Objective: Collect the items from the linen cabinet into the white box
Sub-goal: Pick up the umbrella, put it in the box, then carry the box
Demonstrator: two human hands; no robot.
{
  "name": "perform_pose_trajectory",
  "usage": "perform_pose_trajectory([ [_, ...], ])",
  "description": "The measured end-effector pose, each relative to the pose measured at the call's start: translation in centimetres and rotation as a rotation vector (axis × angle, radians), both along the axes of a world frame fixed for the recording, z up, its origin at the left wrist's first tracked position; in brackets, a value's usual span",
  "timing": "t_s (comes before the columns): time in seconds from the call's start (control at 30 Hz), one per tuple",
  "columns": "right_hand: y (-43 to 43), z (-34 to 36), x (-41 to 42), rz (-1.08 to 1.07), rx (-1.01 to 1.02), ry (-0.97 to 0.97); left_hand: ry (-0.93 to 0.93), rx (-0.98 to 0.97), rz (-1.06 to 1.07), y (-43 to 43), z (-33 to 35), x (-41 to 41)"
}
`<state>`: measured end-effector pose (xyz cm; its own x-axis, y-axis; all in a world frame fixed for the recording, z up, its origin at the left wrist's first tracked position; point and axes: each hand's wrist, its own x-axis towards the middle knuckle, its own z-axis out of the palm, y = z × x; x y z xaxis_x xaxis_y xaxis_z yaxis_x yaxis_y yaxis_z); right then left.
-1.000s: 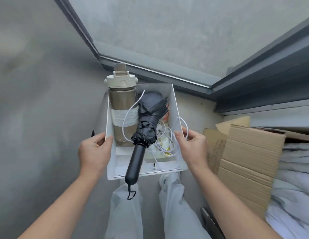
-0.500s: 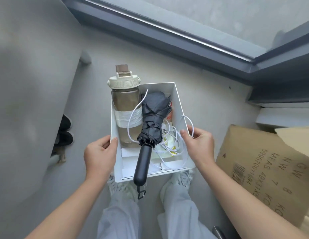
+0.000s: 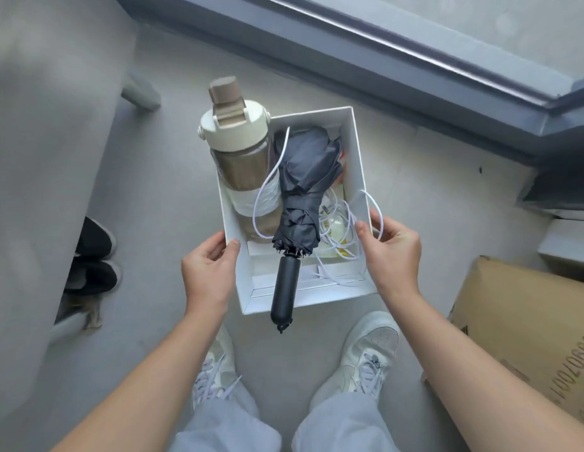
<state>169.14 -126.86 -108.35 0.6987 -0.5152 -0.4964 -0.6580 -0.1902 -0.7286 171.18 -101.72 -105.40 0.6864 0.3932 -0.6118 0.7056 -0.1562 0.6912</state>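
Observation:
I hold the white box [image 3: 356, 151] above the floor, in front of my feet. My left hand [image 3: 210, 272] grips its left wall, thumb over the rim. My right hand [image 3: 390, 252] grips the right wall. Inside the box lie a tan water bottle [image 3: 240, 148] with a cream lid that sticks out past the far left corner, a folded dark umbrella [image 3: 302, 190] whose black handle overhangs the near edge, and a tangled white cable [image 3: 338, 230] over some yellow and white packets. A loop of the cable hangs over the right rim.
A cardboard carton [image 3: 525, 337] lies on the floor at the right. Black shoes [image 3: 93, 256] sit at the left under a grey blurred surface. A grey sill [image 3: 365, 60] runs across the top. My white sneakers [image 3: 365, 357] stand below the box.
The view has tilted downward and the box has sunk toward the floor. My feet and the black shoes have come into view. Both hands keep their hold on the box.

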Motion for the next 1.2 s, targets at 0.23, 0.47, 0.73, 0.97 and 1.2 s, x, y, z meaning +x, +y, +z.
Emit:
perform_pose_trajectory([
  [0.23,0.4,1.3,-0.9,0.025,0.021,0.091,0.113,0.006,0.018,0.4,0.4,-0.2],
  [0.47,0.2,2.7,-1.8,0.027,0.076,0.160,0.125,-0.022,0.010,1.1,1.4,-0.1],
  [0.73,0.7,3.8,-5.0,-0.035,0.149,0.278,0.151,-0.005,-0.115,2.3,1.4,1.6],
  [0.97,2.4,3.4,-7.2,-0.415,0.382,0.403,0.206,-0.021,-0.216,2.2,0.7,3.1],
  [1.2,0.0,4.4,-1.2,-0.474,0.417,0.224,0.240,-0.097,-0.081,-0.5,0.7,1.8],
])
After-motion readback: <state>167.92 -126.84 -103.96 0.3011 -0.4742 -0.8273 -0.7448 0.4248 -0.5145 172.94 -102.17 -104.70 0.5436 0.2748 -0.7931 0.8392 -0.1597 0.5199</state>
